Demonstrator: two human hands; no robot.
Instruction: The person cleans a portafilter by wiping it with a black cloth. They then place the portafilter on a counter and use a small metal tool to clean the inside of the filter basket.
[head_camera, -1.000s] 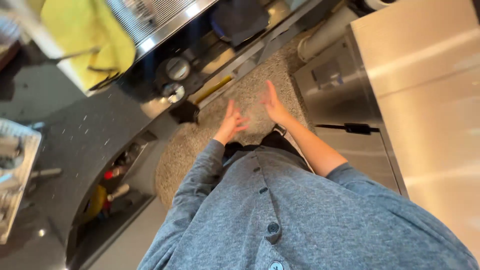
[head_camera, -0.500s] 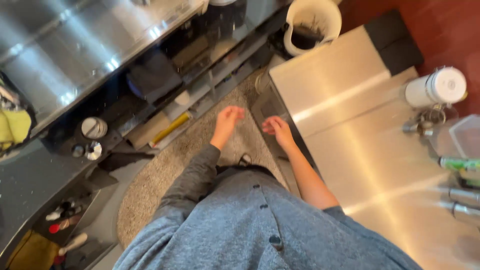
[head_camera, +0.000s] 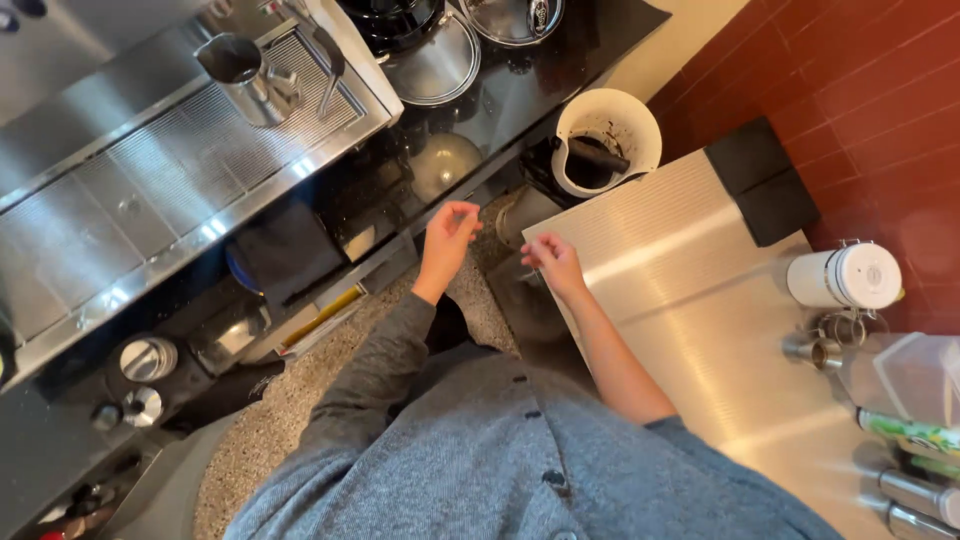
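- The left hand (head_camera: 447, 240) hangs in the air over the gap between the dark bench (head_camera: 520, 90) and the steel bench (head_camera: 690, 290), its grip loosely apart, fingers curled, holding nothing that can be seen.
- The right hand (head_camera: 553, 262) hovers at the near corner of the steel bench, thumb and fingers pinched close together; whether something small sits in that grip cannot be told.
- Nearest to both hands is a white bucket (head_camera: 607, 140), standing just beyond the corner of the steel bench. It holds dark grounds, and a black handled piece lies inside, tilted across the opening.
- A round steel lid (head_camera: 434, 68) lies flat on the dark bench, with a black pot (head_camera: 392, 18) above it.
- A small steel jug (head_camera: 240, 75), dark inside, stands on the grated tray (head_camera: 150, 170) of the machine at the left.
- On the steel bench's far right, a white clip-top jar (head_camera: 845, 276) stands shut, its contents hidden; beside it stands a small steel cup (head_camera: 812, 350).
- A clear plastic tub (head_camera: 915, 380) sits at the right edge, its contents unclear.
- A black box (head_camera: 760, 180) rests at the back of the steel bench against the red tiled wall (head_camera: 860, 90).
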